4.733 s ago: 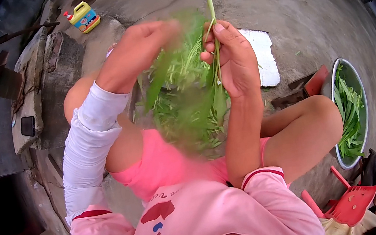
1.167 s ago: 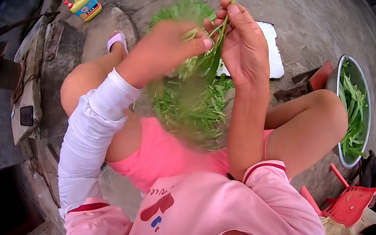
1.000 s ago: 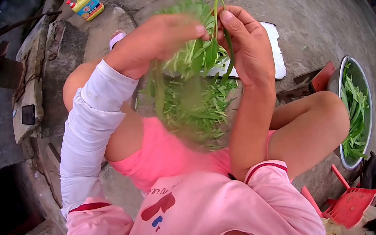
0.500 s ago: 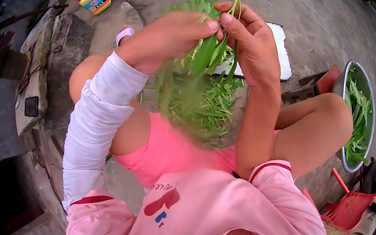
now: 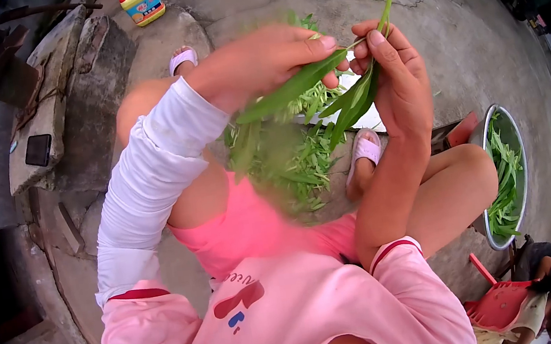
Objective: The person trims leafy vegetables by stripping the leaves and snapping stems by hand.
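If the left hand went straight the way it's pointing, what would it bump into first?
Probably the right hand, fingers first. A thin stem crosses the little gap between it and the left hand. One view makes depth unclear, so it might pass instead.

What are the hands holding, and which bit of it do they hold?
The left hand pinches a leafy stem just below its upper end. The right hand grips a long leaf, seemingly near its stalk end.
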`<action>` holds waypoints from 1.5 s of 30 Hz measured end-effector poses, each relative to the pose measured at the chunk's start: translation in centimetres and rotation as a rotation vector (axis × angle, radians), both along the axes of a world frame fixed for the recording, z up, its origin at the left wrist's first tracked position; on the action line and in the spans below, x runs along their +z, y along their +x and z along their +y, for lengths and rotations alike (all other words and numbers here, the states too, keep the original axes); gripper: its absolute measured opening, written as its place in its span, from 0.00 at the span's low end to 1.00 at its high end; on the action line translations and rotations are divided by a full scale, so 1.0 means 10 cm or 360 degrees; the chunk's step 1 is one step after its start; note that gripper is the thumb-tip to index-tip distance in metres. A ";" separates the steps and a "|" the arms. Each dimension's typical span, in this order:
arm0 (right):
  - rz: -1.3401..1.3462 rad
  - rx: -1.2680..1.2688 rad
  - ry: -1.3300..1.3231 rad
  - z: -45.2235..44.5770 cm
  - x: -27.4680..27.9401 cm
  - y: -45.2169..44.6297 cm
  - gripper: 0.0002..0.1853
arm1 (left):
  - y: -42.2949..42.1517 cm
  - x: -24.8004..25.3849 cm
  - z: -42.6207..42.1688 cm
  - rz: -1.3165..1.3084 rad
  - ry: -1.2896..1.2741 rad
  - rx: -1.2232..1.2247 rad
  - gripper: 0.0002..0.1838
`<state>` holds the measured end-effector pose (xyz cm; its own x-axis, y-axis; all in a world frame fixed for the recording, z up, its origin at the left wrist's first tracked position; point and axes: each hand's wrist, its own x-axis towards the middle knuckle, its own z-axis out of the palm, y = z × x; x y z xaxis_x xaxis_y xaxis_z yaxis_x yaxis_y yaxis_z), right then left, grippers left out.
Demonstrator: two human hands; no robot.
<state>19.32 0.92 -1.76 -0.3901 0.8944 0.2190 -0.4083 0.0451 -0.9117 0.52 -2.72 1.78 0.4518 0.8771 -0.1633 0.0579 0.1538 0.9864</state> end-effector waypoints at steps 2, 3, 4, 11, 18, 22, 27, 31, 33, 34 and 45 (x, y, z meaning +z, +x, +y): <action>0.0000 -0.0001 0.0033 -0.01 0.04 -0.02 0.11 | -0.01 0.03 -0.03 -0.0064 -0.0091 0.0092 0.20; 0.0015 0.0036 0.0108 -0.01 0.05 -0.02 0.11 | -0.03 0.02 -0.03 -0.0078 -0.0057 0.0096 0.20; 0.0037 0.0079 0.0119 0.00 0.04 -0.02 0.11 | -0.05 0.00 -0.03 -0.0092 -0.0024 0.0100 0.20; 0.0234 0.0230 -0.0009 0.04 -0.03 -0.04 0.11 | -0.18 0.02 -0.10 -0.0029 -0.0031 0.0168 0.15; 0.0706 0.0367 -0.0406 0.10 -0.21 -0.11 0.15 | -0.19 -0.17 -0.03 0.0297 0.0485 0.0370 0.12; 0.0651 0.0219 -0.0415 0.13 -0.23 -0.06 0.16 | -0.16 -0.11 -0.03 0.0570 0.0601 0.0657 0.12; 0.0524 0.0052 -0.0347 0.10 -0.20 -0.06 0.16 | 0.03 -0.13 -0.04 0.0859 0.1338 0.1204 0.07; 0.0364 -0.0125 -0.0254 0.08 -0.21 -0.07 0.16 | 0.11 -0.16 -0.03 0.0838 0.1421 0.0945 0.07; 0.0351 -0.0218 -0.0262 0.08 -0.21 -0.07 0.16 | 0.14 -0.24 0.03 0.0798 0.1305 0.0751 0.10; 0.0366 -0.0221 -0.0256 0.09 -0.22 -0.06 0.16 | 0.13 -0.26 0.03 0.0668 0.1112 0.0645 0.11; 0.1209 0.0347 -0.0821 0.19 -0.45 -0.01 0.15 | 0.07 -0.03 -0.01 0.0084 0.0209 0.0323 0.14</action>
